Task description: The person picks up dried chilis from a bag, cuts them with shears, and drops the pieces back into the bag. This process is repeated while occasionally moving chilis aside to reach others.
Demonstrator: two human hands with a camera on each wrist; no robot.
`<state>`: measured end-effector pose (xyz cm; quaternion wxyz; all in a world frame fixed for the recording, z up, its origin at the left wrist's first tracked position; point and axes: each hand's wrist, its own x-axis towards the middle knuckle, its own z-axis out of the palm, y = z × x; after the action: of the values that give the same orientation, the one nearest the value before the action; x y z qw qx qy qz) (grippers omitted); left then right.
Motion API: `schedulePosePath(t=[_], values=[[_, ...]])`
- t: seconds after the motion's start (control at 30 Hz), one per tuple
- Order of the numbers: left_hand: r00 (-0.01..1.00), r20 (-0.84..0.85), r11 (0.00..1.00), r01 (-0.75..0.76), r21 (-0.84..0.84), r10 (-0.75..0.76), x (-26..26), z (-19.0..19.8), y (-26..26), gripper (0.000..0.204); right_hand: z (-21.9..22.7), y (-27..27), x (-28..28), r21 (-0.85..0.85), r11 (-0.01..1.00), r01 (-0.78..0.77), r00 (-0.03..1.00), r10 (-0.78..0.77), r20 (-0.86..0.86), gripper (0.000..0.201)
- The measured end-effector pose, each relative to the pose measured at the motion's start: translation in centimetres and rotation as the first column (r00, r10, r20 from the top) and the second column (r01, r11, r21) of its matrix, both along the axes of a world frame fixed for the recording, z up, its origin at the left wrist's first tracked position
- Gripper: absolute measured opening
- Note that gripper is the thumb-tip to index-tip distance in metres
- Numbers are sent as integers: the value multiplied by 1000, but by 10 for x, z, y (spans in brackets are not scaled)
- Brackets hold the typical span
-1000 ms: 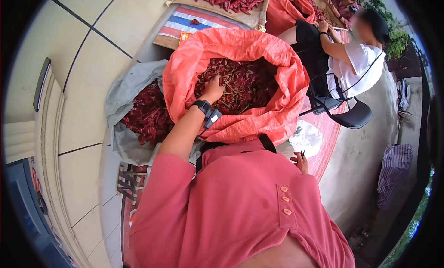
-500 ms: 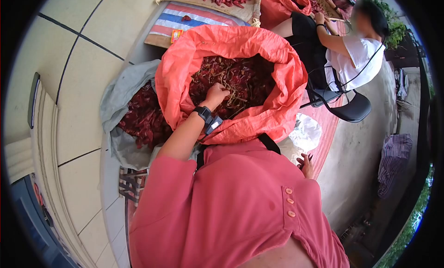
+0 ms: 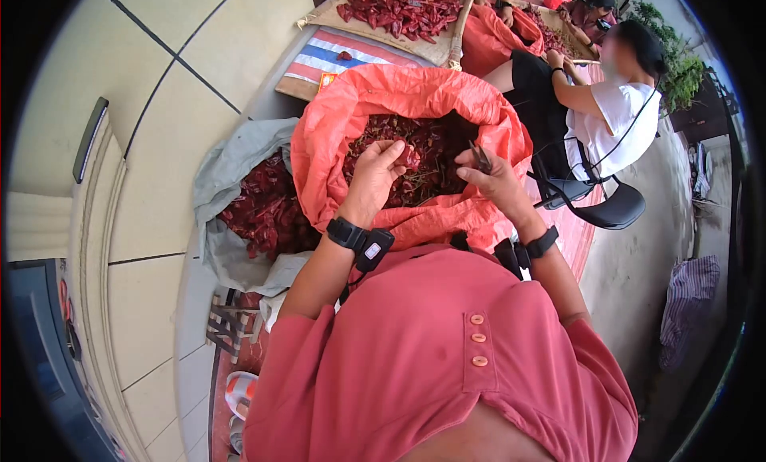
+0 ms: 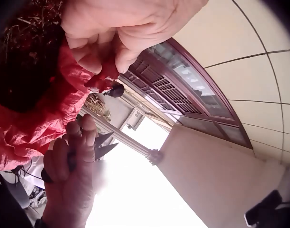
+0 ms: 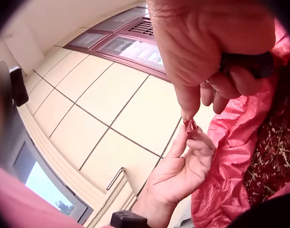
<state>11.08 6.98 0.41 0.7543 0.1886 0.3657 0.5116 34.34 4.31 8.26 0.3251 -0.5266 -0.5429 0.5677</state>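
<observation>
Above the open red sack (image 3: 411,80), the left hand (image 3: 373,179) pinches a dried red chili (image 3: 409,156) between thumb and fingers. The same chili (image 4: 106,78) shows at the fingertips in the left wrist view. Facing it, the right hand (image 3: 496,181) grips small dark scissors (image 3: 480,159); their two pointed blades (image 4: 103,146) stand apart in the left wrist view. Inside the sack lie dried chilies and pale stems (image 3: 431,175). In the right wrist view the chili (image 5: 191,128) sits at the left fingertips, right below the right hand (image 5: 211,57).
A grey sack (image 3: 214,171) of red chilies stands left of the red one. Beyond are a tray of chilies (image 3: 403,11) and a striped cloth (image 3: 319,53). At the right, a person in white (image 3: 626,115) sits near a black chair (image 3: 610,207).
The left hand has risen out of the sack's contents with a chili. From low at the right, the right hand has come up over the sack's edge with the scissors.
</observation>
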Motion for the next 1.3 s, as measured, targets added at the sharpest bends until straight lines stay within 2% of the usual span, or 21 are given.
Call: schedulePosePath(t=[0.07,0.2,0.23,0.3,0.37,0.4,0.47,0.53,0.63,0.67,0.83,0.93,0.97,1.0,1.03,1.1,1.13,1.17,1.2,1.27,1.3], values=[[988,149,999,-38,30,33,2,15,-5,14,-1,10,-30,114,993,-37,996,46,-75,29],[923,380,995,-88,43,65,0,22,-17,11,2,14,-54,49,986,-162,976,168,-136,32],[915,397,992,-104,66,70,2,23,-22,11,10,9,-60,76,990,-122,971,135,-197,25],[898,434,985,-134,109,74,6,24,-31,13,15,7,-63,145,979,-143,965,171,-200,19],[895,446,984,-67,166,-15,5,22,-40,19,5,5,-64,260,957,-127,965,179,-189,15],[891,450,980,-32,198,-61,4,24,-43,22,9,3,-64,391,910,-134,986,161,-36,17],[897,434,985,4,171,-79,4,32,-50,28,22,0,-63,618,758,-210,965,60,254,20],[897,434,992,33,122,-83,2,41,-55,30,28,-3,-63,641,731,-234,949,29,313,22],[930,354,982,29,184,-94,1,32,-59,30,20,-5,-61,659,700,-275,932,26,362,23],[939,341,986,-11,165,-47,2,31,-59,29,17,-4,-62,666,689,-287,928,28,371,24],[956,264,980,-163,115,128,-4,35,-66,24,8,-3,-62,607,784,-125,976,-13,218,26],[958,82,926,-285,245,273,-31,44,-74,21,6,-3,-42,544,837,-60,974,-70,215,23],[924,-49,883,-345,320,379,-45,45,-76,19,2,-3,-32,485,874,-20,983,-72,170,22],[825,-217,822,-417,389,522,-56,52,-81,16,-4,-4,-20,420,907,21,989,-81,125,21],[718,-352,784,-441,437,601,-74,47,-85,15,-6,-6,-9,392,919,49,989,-101,111,19],[453,-561,721,-442,533,692,-111,32,-93,17,-11,-14,9,357,926,127,985,-159,62,16],[236,-684,709,-412,573,690,-134,10,-97,20,-16,-20,17,319,935,157,980,-186,63,16],[-218,-727,674,-273,686,651,-146,11,-101,21,-21,-26,26,283,941,187,975,-214,66,16],[-628,-568,674,-93,733,532,-149,14,-102,22,-25,-31,33,247,944,217,968,-241,71,15],[-86,-785,744,-271,611,613,-134,14,-95,22,-30,-38,43,126,958,256,960,-268,84,12],[207,-780,794,-322,516,590,-123,14,-92,22,-31,-41,48,47,967,250,963,-254,89,11]])
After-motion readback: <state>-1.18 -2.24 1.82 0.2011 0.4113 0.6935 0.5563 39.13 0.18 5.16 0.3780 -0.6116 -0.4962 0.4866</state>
